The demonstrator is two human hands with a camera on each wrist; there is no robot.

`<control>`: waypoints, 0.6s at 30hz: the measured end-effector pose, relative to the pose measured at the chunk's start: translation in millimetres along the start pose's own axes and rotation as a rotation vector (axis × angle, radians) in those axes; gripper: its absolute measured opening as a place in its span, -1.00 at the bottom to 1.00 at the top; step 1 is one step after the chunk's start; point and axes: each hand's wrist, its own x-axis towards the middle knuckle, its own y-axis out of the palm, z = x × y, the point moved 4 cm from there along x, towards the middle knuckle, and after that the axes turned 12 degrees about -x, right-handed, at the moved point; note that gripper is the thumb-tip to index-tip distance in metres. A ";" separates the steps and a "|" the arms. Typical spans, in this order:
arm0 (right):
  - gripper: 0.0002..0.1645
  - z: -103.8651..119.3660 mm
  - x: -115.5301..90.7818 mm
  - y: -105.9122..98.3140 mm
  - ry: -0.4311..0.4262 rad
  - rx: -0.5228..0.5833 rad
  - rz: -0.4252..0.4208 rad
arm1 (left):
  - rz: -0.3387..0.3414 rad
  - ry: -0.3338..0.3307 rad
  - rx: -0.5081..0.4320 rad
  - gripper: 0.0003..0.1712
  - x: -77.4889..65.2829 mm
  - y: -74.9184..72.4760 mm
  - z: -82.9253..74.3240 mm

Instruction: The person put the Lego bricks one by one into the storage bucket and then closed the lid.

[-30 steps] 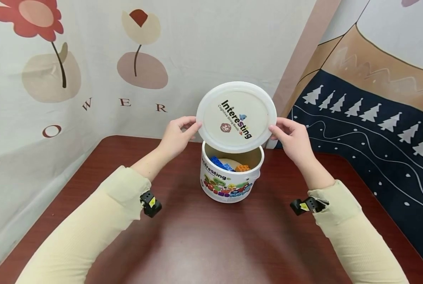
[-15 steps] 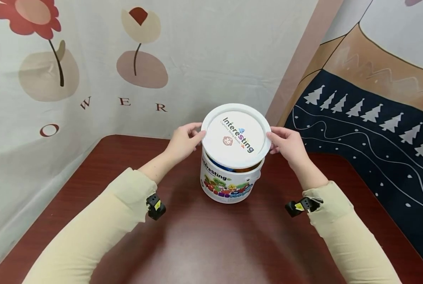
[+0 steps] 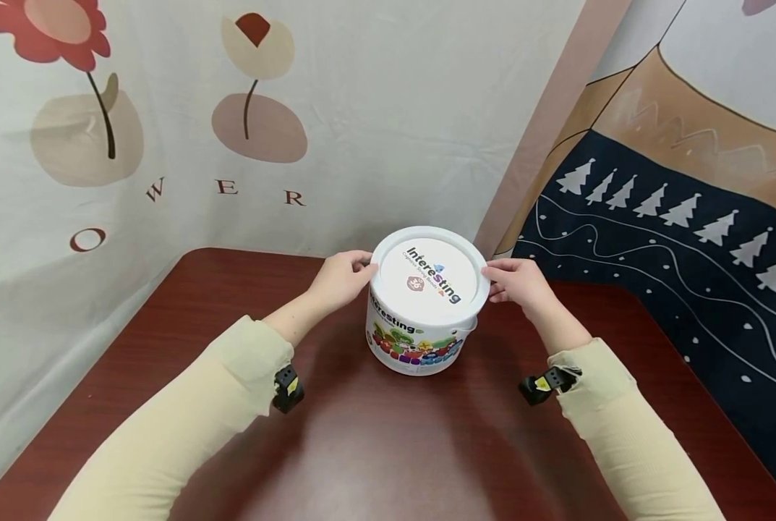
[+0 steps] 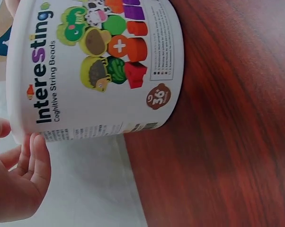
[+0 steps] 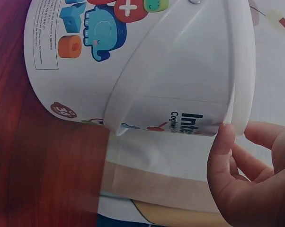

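A round white lid (image 3: 429,275) printed "Interesting" lies over the mouth of a white bucket (image 3: 414,347) with colourful bead pictures, covering what is inside. My left hand (image 3: 343,281) pinches the lid's left edge, thumb on top. On the opposite side, my right hand (image 3: 519,286) holds the right edge the same way. Seen from the left wrist, the left hand's fingers (image 4: 38,156) reach the bucket wall just under the rim. In the right wrist view the right hand (image 5: 251,175) grips the lid's rim, and the bucket's white handle (image 5: 147,61) slants down the side.
The bucket stands on a dark red wooden table (image 3: 388,449). Behind it hangs a pale curtain (image 3: 388,108) with printed flowers and letters. A dark blue cloth (image 3: 661,253) with white trees is at the right. Black wrist cameras sit at both sleeves.
Both hands have brought the lid down from a tilted position above the bucket onto its mouth. The blue and orange blocks seen inside earlier are now covered.
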 end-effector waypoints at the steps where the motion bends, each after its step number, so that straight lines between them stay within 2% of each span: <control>1: -0.51 -1.0 1.0 0.9 0.005 0.005 0.004 | 0.002 -0.001 -0.002 -0.52 0.2 1.1 0.8; 7: -0.51 -9.8 9.6 8.3 0.058 0.018 0.034 | 0.015 -0.052 -0.064 -0.52 5.1 4.9 8.3; 12: -0.56 -15.0 16.4 9.9 0.079 0.012 0.032 | 0.024 -0.174 -0.163 -0.52 9.6 4.6 12.7; 15: -0.57 -15.8 19.0 9.1 0.086 0.003 0.043 | 0.015 -0.245 -0.195 -0.52 11.0 3.3 11.9; 18: -0.57 -15.6 19.6 8.6 0.099 0.014 0.056 | 0.015 -0.285 -0.201 -0.53 11.5 2.3 10.3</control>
